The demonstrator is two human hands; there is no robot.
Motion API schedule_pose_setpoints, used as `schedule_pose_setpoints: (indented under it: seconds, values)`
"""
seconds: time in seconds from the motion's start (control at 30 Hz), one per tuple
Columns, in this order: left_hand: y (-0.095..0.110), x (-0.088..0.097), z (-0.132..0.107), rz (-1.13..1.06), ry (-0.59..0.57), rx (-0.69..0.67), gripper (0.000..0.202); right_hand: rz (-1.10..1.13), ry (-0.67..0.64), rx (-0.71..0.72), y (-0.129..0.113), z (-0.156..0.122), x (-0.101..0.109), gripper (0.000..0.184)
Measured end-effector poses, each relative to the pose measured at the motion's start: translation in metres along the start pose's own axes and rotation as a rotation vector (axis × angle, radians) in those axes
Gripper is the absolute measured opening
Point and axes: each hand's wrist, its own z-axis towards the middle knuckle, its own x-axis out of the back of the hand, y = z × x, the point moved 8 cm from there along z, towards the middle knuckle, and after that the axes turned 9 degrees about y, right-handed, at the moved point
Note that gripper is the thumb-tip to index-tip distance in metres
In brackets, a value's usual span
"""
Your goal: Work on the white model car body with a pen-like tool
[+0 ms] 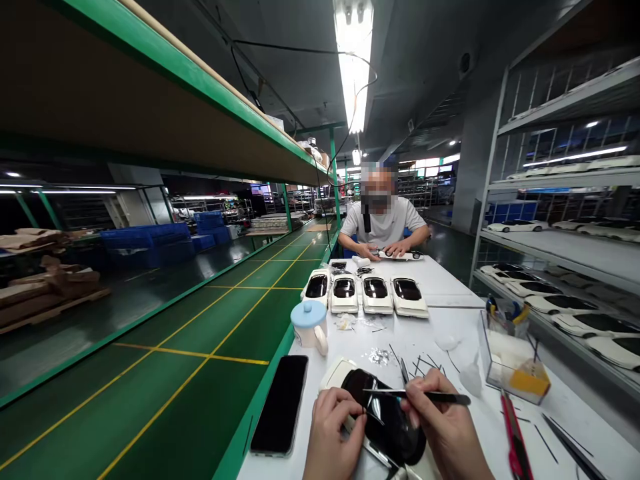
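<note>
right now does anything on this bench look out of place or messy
Mostly tidy: four white model cars sit in a neat row. Only the small silvery bits and thin black strips lie scattered loose on the white table.

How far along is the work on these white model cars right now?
Looks done: four white model cars stand in a row mid-table. In hand: the left hand steadies another car body while the right hand holds tweezers over its dark glass. Left: thin black strips lie loose on the table. Many more white cars sit on the rack; their state is unclear.
</note>
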Motion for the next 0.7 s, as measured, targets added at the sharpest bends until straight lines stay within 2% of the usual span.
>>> schedule_pose_setpoints:
  seconds: [0.13, 0.23, 0.3, 0.37, 0.43, 0.47, 0.53, 0.6, 0.7]
  values:
    - [0.007, 0.002, -0.002, -0.065, 0.008, -0.018, 0.013, -0.028, 0.034, 0.07, -0.014, 0.006, 0.007, 0.035]
    - [0.01, 0.004, -0.002, -0.159, 0.012, -0.012, 0.014, -0.132, 0.179, 0.206, -0.042, 0.013, 0.034, 0.03]
    - [0.012, 0.008, -0.003, -0.219, 0.01, -0.016, 0.014, -0.368, 0.252, 0.318, -0.061, 0.016, 0.058, 0.024]
    - [0.014, 0.012, -0.006, -0.244, -0.002, -0.034, 0.015, -0.735, 0.172, 0.5, -0.074, 0.014, 0.073, 0.016]
    - [0.017, 0.017, -0.01, -0.234, -0.006, -0.073, 0.015, -1.108, -0.111, 0.729, -0.066, 0.004, 0.076, 0.007]
    - [0.019, 0.02, -0.012, -0.227, -0.005, -0.096, 0.015, -1.264, -0.239, 0.813, -0.055, -0.003, 0.08, 0.017]
    - [0.022, 0.025, -0.016, -0.23, 0.005, -0.134, 0.016, -1.491, -0.364, 0.876, -0.035, -0.013, 0.096, 0.04]
    - [0.022, 0.026, -0.019, -0.249, 0.012, -0.147, 0.016, -1.632, -0.401, 0.894, -0.026, -0.019, 0.11, 0.054]
    - [0.02, 0.025, -0.023, -0.284, 0.014, -0.139, 0.017, -1.753, -0.367, 0.997, -0.039, -0.023, 0.129, 0.049]
